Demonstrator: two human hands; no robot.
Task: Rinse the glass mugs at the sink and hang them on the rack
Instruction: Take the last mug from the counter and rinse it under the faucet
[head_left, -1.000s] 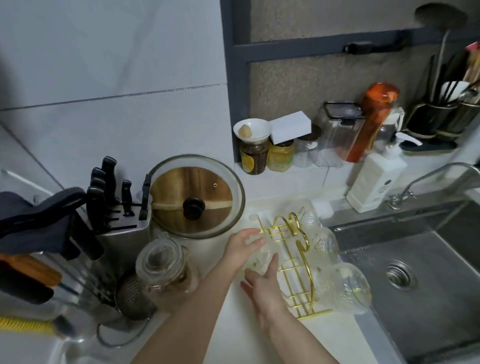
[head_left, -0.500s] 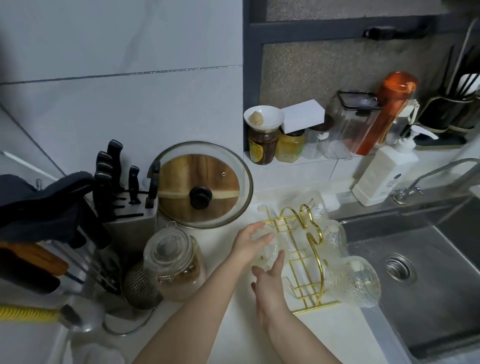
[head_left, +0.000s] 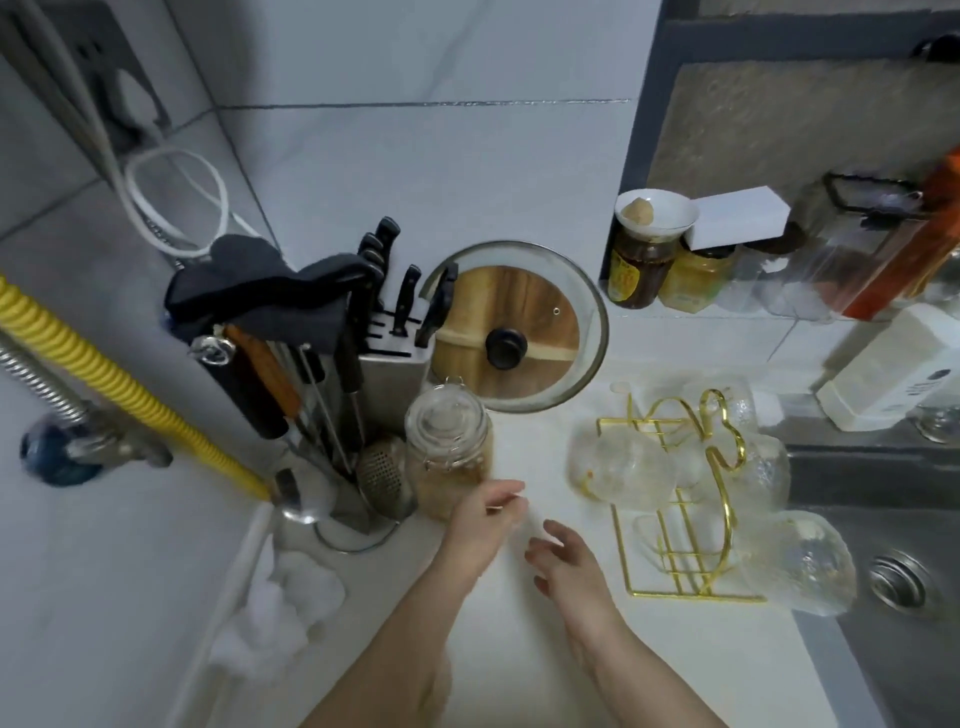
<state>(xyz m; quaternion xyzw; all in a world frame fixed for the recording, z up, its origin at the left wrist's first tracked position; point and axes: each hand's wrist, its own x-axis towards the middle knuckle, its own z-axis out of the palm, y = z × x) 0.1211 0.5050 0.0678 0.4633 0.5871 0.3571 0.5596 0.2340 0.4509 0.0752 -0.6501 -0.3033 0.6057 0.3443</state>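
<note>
A gold wire rack stands on the white counter beside the sink. Several clear glass mugs hang on it: one on its left side, one at the front right, and others behind. My left hand hovers over the counter left of the rack, fingers apart, holding nothing. My right hand is just beside it, also empty with fingers spread. Both hands are clear of the mugs.
A clip-top glass jar stands close to my left hand. Behind it are a knife block, a utensil holder and a glass pot lid. A soap bottle and jars line the back ledge.
Both hands have let go of the mug on the rack's left side and drawn back to the left. The view has swung left and down.
</note>
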